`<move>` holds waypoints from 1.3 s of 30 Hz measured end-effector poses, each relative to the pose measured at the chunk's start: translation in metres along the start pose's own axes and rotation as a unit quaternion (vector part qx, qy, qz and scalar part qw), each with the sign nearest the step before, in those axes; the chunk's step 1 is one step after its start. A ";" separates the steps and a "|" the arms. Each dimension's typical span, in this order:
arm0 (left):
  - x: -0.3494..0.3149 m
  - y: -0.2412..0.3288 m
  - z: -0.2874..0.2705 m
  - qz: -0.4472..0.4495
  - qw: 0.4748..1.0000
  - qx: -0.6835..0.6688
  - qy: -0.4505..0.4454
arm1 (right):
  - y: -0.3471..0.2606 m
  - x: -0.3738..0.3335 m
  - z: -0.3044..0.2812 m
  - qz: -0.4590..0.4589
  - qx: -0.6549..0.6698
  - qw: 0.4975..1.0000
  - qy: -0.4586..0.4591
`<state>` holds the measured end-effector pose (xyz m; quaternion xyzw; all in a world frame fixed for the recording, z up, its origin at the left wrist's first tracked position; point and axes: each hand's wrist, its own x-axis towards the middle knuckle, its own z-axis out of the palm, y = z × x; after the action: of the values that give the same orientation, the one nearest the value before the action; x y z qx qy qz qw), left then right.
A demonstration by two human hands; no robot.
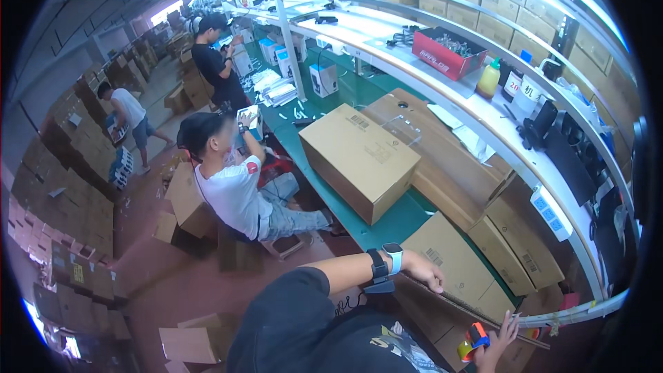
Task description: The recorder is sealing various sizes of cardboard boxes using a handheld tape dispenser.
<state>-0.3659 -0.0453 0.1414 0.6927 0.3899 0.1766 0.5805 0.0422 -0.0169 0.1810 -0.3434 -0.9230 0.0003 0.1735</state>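
My left hand [423, 271], fingers curled, grips the upper edge of a brown cardboard carton [459, 262] in front of me. A small orange, blue and yellow tape dispenser [473, 342] sits at the thumb side of my right hand [498, 347], apparently held by the thumb. That hand's other fingers stretch out near the carton's right end. My left wrist wears a watch [392, 257] and a black strap. Beyond the carton, a closed cardboard box [359, 159] lies on the green bench top [345, 193].
More cartons [514, 255] stand at right, below a white shelf [511, 117] with a red box [449, 52], a yellow bottle [488, 79] and a power strip [550, 213]. A seated person [231, 190] works at left; another stands behind. Stacked boxes [65, 186] line the far left.
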 end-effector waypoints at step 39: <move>0.047 0.028 -0.017 -0.228 0.934 0.275 -0.024 | 0.128 0.010 0.062 0.393 0.606 0.549 -0.421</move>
<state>-0.3384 -0.0001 0.1629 0.7221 0.5563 -0.0912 0.4009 0.0963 0.0951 0.1106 -0.4461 -0.4449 0.7719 -0.0851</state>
